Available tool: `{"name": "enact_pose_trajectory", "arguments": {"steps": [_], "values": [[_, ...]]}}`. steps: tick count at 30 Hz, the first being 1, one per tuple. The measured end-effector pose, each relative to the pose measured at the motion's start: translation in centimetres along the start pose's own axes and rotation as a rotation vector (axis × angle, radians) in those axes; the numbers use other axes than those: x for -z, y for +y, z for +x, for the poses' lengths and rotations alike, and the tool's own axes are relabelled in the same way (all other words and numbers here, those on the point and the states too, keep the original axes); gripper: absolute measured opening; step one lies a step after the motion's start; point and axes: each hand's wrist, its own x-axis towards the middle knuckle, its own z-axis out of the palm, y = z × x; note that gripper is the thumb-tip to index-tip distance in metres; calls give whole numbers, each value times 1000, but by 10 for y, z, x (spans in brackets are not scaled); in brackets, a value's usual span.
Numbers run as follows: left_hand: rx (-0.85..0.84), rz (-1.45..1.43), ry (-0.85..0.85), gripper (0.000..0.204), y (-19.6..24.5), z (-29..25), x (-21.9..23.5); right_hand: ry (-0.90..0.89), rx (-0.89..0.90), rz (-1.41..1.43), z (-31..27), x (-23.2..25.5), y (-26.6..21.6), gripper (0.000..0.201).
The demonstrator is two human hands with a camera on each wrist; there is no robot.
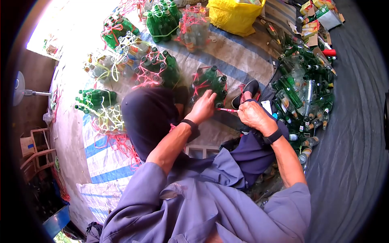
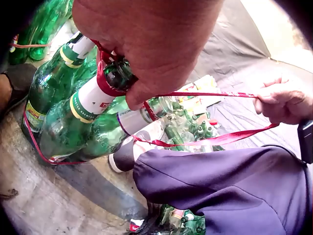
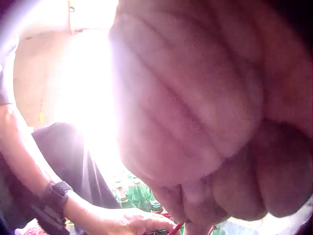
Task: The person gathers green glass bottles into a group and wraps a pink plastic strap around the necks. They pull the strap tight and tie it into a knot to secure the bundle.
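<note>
Close in front of me stands a bundle of green glass bottles, with red plastic strap around the necks and low around the sides. My left hand is over the bundle and grips one bottle neck, thumb against the strap wound there. To its right, my right hand pinches the red strap. Two lengths of strap stretch between the hands in the left wrist view, the upper one straight, the lower one slightly bowed. The right palm and curled fingers fill much of the right wrist view.
Tied bundles of green bottles and clear bottles stand ahead and left on the striped sheet. Loose bottles lie heaped at right. A yellow bag sits at the back. Loose pink strap lies left of my knee.
</note>
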Motion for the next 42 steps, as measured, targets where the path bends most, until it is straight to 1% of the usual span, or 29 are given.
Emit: {"name": "enact_pose_trajectory", "arguments": {"steps": [2, 4, 5, 9, 11, 13, 15, 16, 18, 24, 26, 27, 29, 32, 36, 40, 42], "values": [[-4, 2, 3, 44, -1, -1, 0, -10, 7, 1, 0, 2, 0, 25], [-11, 4, 9, 44, -2, 0, -2, -35, -43, 4, -2, 8, -3, 26], [-11, 1, 9, 44, -2, 0, -3, 16, -14, 28, -5, 5, 0, 27], [4, -8, 3, 45, -6, -1, -7, 46, -12, 95, -23, 15, -16, 28], [5, -14, 8, 45, -8, -3, -8, -32, -92, 130, -32, 15, -23, 26], [34, -18, -34, 42, -7, -2, -6, -14, -100, 137, -41, 5, -27, 25], [38, -15, -29, 42, -5, -2, -5, 38, -82, 120, -50, -3, -31, 23], [39, -12, -23, 42, -5, -2, -5, 35, -83, 125, -53, -6, -33, 23], [44, -20, -26, 43, -5, -3, -5, 72, -124, 110, -59, -12, -36, 23], [57, -42, -25, 47, -1, -1, -3, 91, -117, 103, -72, -34, -37, 24], [64, -42, -31, 48, 1, -1, -2, 105, -103, -9, -74, -38, -42, 24], [83, -40, -37, 49, 1, -1, -3, 104, -106, -5, -75, -40, -44, 24], [103, -37, -44, 51, 1, -1, -3, 90, -60, -21, -76, -44, -45, 21], [83, -45, -33, 51, 0, 0, -3, 58, -54, -3, -77, -52, -44, 20], [70, -48, -27, 52, -1, 0, -4, 13, -70, 67, -74, -56, -45, 22], [62, -45, -20, 53, -2, 0, -5, 32, -74, 108, -70, -65, -38, 25], [66, -46, -21, 54, -1, 0, -5, -37, -131, 194, -66, -70, -34, 27]]}}
